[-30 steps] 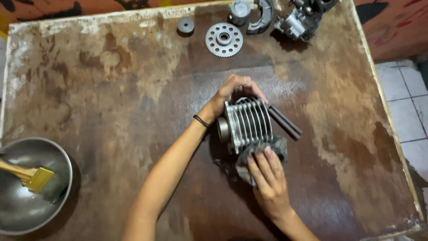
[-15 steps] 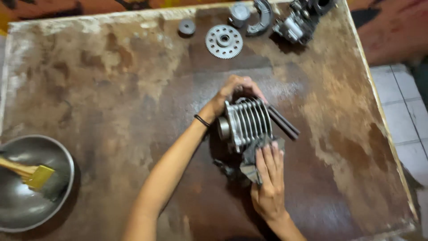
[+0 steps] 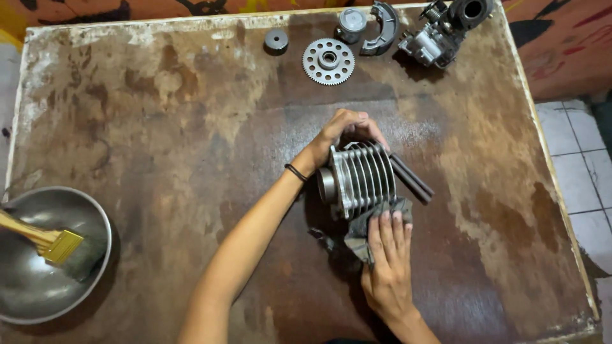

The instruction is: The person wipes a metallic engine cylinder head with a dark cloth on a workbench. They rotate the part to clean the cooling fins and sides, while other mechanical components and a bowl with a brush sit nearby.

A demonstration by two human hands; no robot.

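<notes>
The left hand (image 3: 336, 130) grasps the finned engine cylinder (image 3: 360, 179) from its far side, steadying it on the tabletop (image 3: 159, 127). The right hand (image 3: 387, 267) presses a grey rag (image 3: 364, 230) against the fins nearest it, fingers flat. Wiping looks underway; working between fins calls for firmer pressure.

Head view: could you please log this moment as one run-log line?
left hand: steadies finned engine cylinder | right hand: presses grey rag against cylinder | surface: stained table
</notes>
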